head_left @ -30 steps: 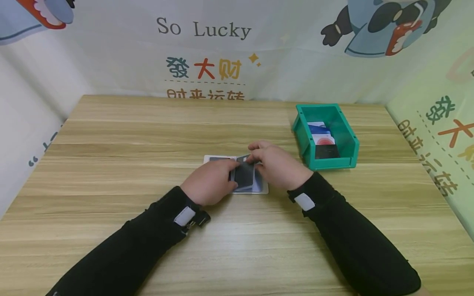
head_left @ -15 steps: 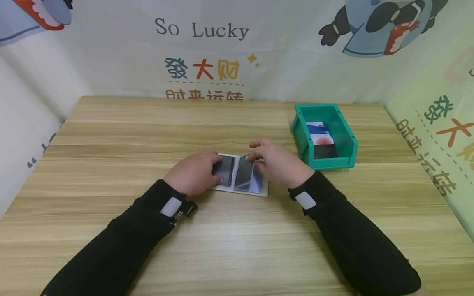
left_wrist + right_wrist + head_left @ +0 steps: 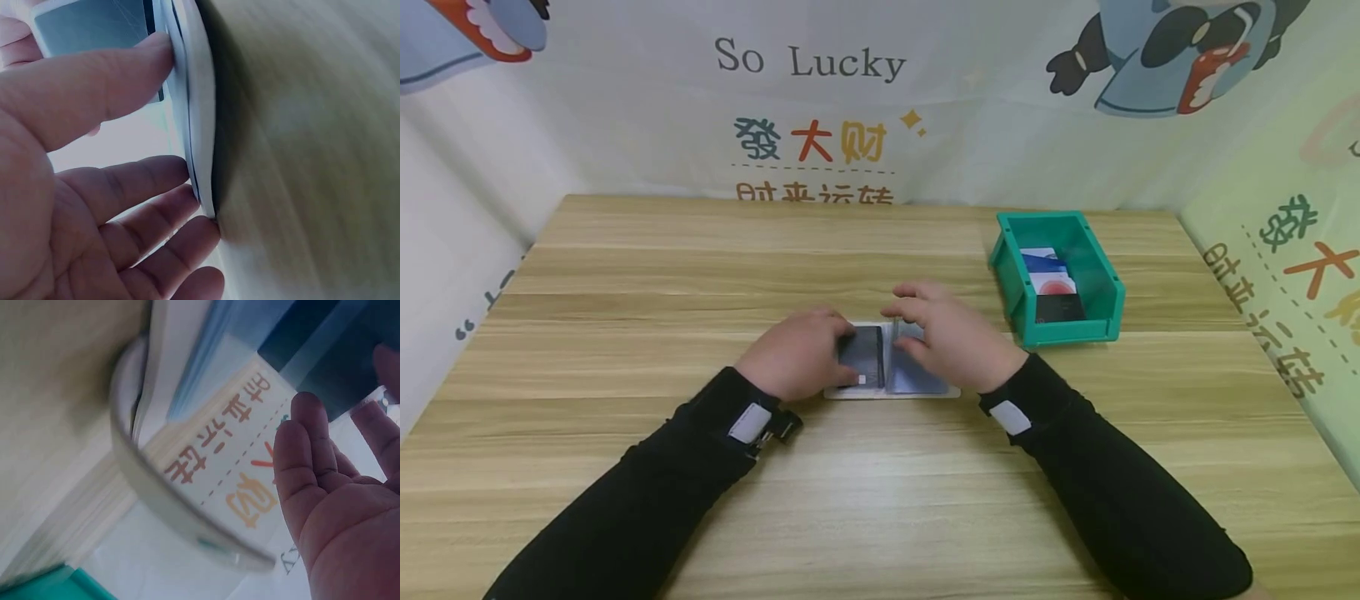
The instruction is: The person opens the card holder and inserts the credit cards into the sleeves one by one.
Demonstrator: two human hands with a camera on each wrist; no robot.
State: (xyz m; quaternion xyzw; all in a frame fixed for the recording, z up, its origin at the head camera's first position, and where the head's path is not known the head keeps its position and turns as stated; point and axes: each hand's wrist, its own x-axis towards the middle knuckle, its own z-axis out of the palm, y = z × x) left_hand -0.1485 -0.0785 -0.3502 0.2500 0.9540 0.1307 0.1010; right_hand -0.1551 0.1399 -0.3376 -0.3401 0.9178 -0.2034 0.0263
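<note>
A small card holder with a white cover [image 3: 891,396] and clear sleeves lies spread on the table. My left hand [image 3: 793,354] grips its left side, thumb over the dark card [image 3: 867,346] there. In the left wrist view, the other fingertips meet the pale outer edge [image 3: 203,119]. My right hand [image 3: 958,337] pinches a sleeve page that stands nearly edge-on above the middle fold. The right wrist view has this page's dark card [image 3: 331,359] beside the thumb and fingers. Pale bluish sleeves [image 3: 921,379] cover the right half, partly behind the right hand.
Right of the card holder, a green open-front bin [image 3: 1060,333] stands on the wooden table [image 3: 880,500]. Several cards [image 3: 1052,283] lie inside it. A printed cloth backdrop [image 3: 962,150] rises behind the table and along both sides.
My left hand has moved left off the middle page to the holder's left side. The page in my right hand has tipped from lying over the fold to nearly upright, and the holder sits straighter.
</note>
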